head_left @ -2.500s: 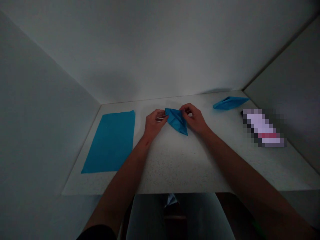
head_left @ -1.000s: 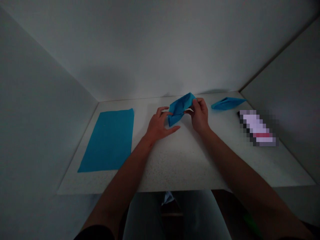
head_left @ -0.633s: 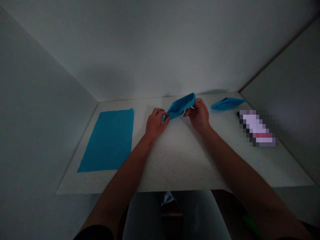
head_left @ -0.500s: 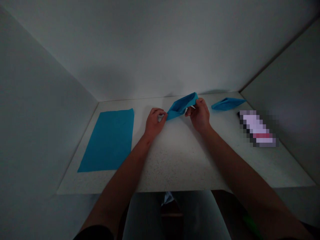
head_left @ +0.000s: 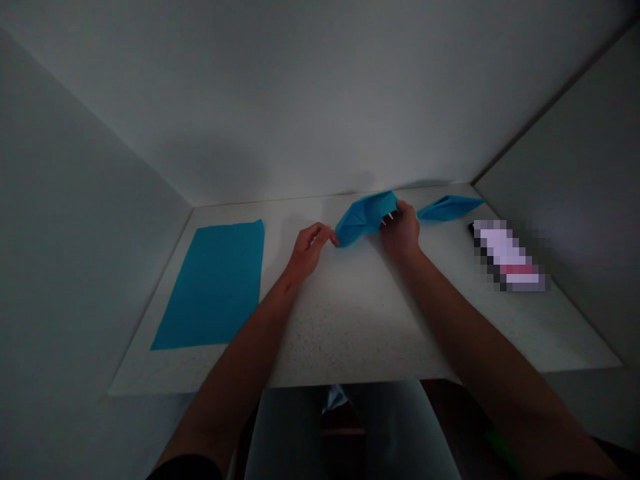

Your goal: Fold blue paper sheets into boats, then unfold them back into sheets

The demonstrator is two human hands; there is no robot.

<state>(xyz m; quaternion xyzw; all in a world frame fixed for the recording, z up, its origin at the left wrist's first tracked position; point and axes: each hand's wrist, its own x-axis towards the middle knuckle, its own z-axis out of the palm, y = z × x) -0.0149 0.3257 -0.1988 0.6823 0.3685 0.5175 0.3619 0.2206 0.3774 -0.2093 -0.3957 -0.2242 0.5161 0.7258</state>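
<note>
A folded blue paper shape is held just above the white table near its far edge. My right hand grips the right end of it with fingers closed. My left hand pinches the shape's left tip between thumb and fingertips. A second folded blue paper shape lies on the table just right of my right hand, apart from it.
A flat blue paper sheet lies on the table's left side. A blurred rectangular object sits at the right. Grey walls enclose the table on the left, back and right. My lap shows below the near edge.
The flat folded triangle has been pulled open into a longer boat-like shape and lifted toward the back. Both hands moved slightly right and away with it.
</note>
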